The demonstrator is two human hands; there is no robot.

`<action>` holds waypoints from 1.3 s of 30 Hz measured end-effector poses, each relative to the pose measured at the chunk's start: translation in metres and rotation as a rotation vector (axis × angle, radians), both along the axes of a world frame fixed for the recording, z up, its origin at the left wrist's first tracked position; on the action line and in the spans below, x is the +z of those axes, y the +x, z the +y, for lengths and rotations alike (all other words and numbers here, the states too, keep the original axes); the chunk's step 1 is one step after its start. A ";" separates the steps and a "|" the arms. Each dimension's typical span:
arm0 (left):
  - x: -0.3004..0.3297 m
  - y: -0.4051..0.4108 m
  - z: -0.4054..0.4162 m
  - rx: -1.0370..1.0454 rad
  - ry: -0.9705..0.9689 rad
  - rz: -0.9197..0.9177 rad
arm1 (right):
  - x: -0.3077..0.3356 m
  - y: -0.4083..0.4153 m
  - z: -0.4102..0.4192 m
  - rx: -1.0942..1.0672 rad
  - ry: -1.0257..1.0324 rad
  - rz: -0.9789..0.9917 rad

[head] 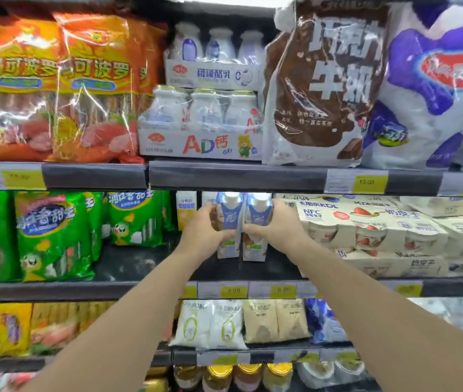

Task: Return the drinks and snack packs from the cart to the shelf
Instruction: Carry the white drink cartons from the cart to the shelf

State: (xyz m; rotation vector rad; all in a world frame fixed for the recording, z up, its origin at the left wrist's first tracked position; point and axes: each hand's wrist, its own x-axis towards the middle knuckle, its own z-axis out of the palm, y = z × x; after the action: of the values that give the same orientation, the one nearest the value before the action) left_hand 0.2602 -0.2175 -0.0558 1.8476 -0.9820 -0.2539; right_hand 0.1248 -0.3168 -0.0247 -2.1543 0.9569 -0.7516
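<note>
Two blue-and-white drink cartons with white caps stand side by side on the middle shelf point(139, 267). My left hand point(202, 236) grips the left carton point(228, 222) from its left side. My right hand point(278, 224) grips the right carton point(257, 222) from its right side. Both cartons are upright and touch each other, their bases on the dark shelf board. Behind them stand a yellow-and-white carton point(186, 210) and another partly hidden carton. The cart is out of view.
Green snack bags point(52, 233) fill the middle shelf's left, cream yogurt multipacks point(380, 230) its right. Above sit orange sausage packs point(55, 89), bottled milk multipacks point(202, 123) and a brown chocolate milk bag point(320, 86). Lower shelves hold pouches point(213, 323) and gold-capped jars point(219, 374).
</note>
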 end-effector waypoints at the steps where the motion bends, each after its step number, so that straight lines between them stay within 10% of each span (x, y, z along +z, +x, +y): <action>1: -0.002 0.003 -0.001 -0.014 0.049 -0.029 | 0.000 0.001 0.002 -0.029 -0.041 0.010; 31: -0.014 0.004 -0.036 0.022 0.101 -0.171 | 0.004 0.013 0.000 -0.259 -0.197 0.203; 39: -0.027 0.003 0.004 -0.005 0.161 -0.243 | -0.017 -0.011 0.019 -0.239 -0.061 -0.036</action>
State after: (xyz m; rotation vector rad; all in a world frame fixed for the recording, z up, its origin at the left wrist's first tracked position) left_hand 0.2634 -0.2135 -0.0829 2.0580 -1.1602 -0.1160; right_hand 0.1135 -0.2980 -0.0415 -2.0927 1.2004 -0.9411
